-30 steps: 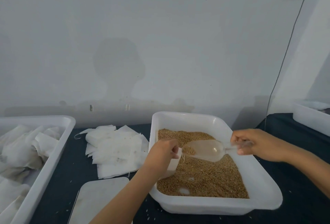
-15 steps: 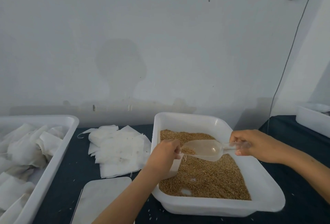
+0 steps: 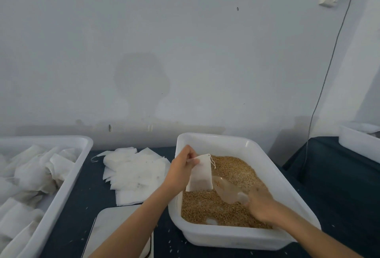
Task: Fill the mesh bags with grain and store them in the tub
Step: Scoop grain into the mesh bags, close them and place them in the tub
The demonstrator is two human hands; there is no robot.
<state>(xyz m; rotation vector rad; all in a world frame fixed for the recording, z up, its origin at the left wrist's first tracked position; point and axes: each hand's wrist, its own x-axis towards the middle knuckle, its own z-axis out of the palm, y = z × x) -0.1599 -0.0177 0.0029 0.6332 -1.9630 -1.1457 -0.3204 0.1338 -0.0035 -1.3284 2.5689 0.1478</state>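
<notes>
Scoop's down! A second ago the clear scoop (image 3: pixel 228 191) was level above the grain tub (image 3: pixel 207 140), tipped toward the bag's mouth; now the right hand (image 3: pixel 260 206) has swung it low into the grain (image 3: pixel 232 167) at the tub's near side, fingers wrapped round the handle, blurred with motion. The left hand (image 3: pixel 182 167) has lifted the mesh bag (image 3: pixel 201 173) clear, pinching its top corner so it hangs over the tub's left half, drawstring dangling. Looks like one pour is done and another load is being dug. Filled bags sit in the storage tub (image 3: pixel 82 144) far left of the grain tub; flat empties (image 3: pixel 133 167) lie between.
</notes>
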